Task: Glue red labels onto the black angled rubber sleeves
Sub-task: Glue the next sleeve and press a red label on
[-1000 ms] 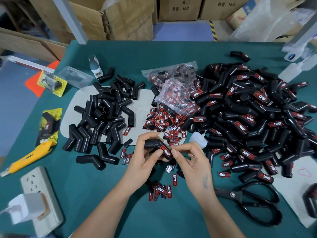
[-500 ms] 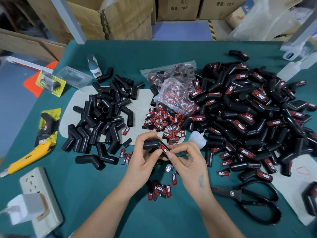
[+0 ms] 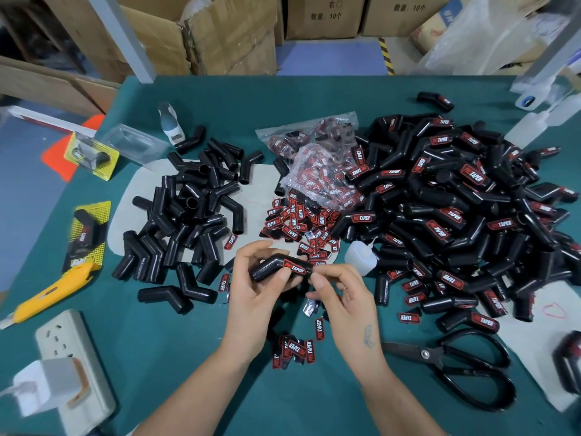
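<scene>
My left hand (image 3: 251,297) grips a black angled rubber sleeve (image 3: 270,268) with a red label (image 3: 295,266) on its right arm. My right hand (image 3: 342,297) pinches the sleeve's right end with thumb and forefinger. A pile of unlabelled sleeves (image 3: 185,212) lies to the left. A big heap of labelled sleeves (image 3: 456,212) fills the right. Loose red labels (image 3: 298,221) are scattered just beyond my hands, and a few more labels (image 3: 295,349) lie between my wrists. A small white glue bottle (image 3: 360,258) lies beside my right hand.
Black scissors (image 3: 456,366) lie at the near right. A yellow utility knife (image 3: 47,294) and a white power strip (image 3: 72,372) are at the near left. Clear bags of labels (image 3: 314,165) sit at centre back. Cardboard boxes (image 3: 220,33) stand behind the green table (image 3: 314,96).
The sleeve has been turned in my hands so the label faces up and reads plainly. My right fingers moved from pressing on the label to the sleeve's end.
</scene>
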Available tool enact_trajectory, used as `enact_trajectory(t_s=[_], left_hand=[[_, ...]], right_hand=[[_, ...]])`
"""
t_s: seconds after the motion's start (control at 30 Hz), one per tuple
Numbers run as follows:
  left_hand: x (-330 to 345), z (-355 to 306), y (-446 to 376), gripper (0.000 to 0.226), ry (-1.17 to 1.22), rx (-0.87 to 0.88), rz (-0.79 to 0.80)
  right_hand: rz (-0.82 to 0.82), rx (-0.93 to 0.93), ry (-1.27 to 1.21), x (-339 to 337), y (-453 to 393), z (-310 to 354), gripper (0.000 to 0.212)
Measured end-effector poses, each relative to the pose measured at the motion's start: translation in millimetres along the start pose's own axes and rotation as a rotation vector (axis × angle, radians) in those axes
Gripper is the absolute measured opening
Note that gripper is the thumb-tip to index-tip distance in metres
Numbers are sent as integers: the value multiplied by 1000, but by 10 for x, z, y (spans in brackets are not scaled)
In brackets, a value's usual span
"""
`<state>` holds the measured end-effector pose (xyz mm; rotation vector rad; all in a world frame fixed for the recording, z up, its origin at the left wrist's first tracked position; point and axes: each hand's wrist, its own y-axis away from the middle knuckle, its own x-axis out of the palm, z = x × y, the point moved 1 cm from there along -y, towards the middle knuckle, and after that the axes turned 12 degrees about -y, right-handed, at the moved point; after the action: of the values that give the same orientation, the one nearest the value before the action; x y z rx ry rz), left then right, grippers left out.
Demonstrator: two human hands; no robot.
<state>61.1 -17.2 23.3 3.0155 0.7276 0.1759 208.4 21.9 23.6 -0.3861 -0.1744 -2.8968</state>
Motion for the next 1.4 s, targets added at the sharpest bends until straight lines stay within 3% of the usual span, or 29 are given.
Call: enact_trajectory(t_s=[0.33, 1.4], left_hand=[[81, -15, 74, 30, 4, 10, 48], [61, -89, 89, 25, -120, 59, -1]], right_hand=[[-69, -67, -68, 68, -16, -92, 8], [-23, -12, -130, 57, 3, -102, 14]])
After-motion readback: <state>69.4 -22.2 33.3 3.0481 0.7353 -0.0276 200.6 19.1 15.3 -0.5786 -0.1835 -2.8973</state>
